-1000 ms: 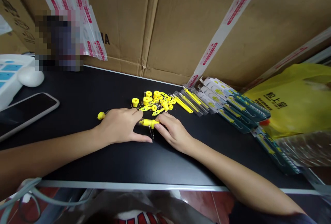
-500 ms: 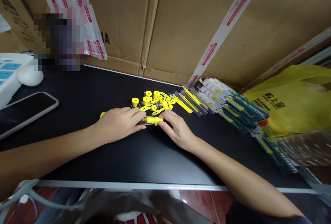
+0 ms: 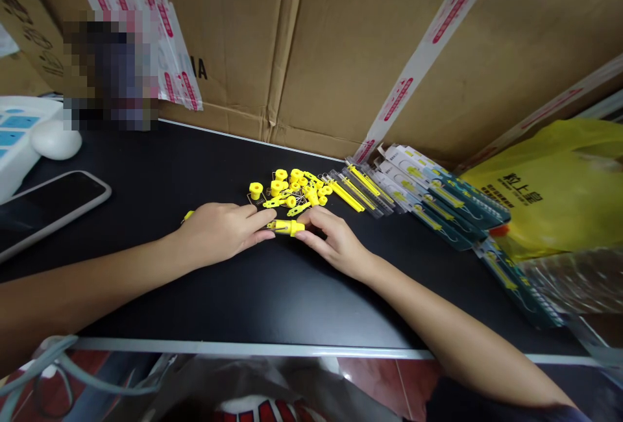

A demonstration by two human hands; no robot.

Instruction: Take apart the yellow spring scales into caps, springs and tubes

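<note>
Just in front of a pile of small yellow plastic parts (image 3: 292, 188), my left hand (image 3: 221, 230) is closed around a slim yellow tool (image 3: 287, 227). One yellow end shows beyond the back of that hand, and metal wire runs along the part near the fingers. The middle is hidden in my grip. My right hand (image 3: 335, 240) pinches the tool's thicker yellow end between thumb and fingers. Among the pile are yellow collars, flat yellow clips and thin metal springs or wires.
Right of the pile lie clear sleeves with yellow sticks (image 3: 357, 188), then boxed packages (image 3: 438, 201) and a yellow plastic bag (image 3: 545, 188). A phone (image 3: 53, 211) and a white device (image 3: 24, 130) are at left. Cardboard boxes (image 3: 331, 52) stand behind the black table (image 3: 302, 305).
The yellow end piece at my right fingers sits slightly closer to my left hand, and more yellow shows past the left hand's far side. Both hands keep their hold.
</note>
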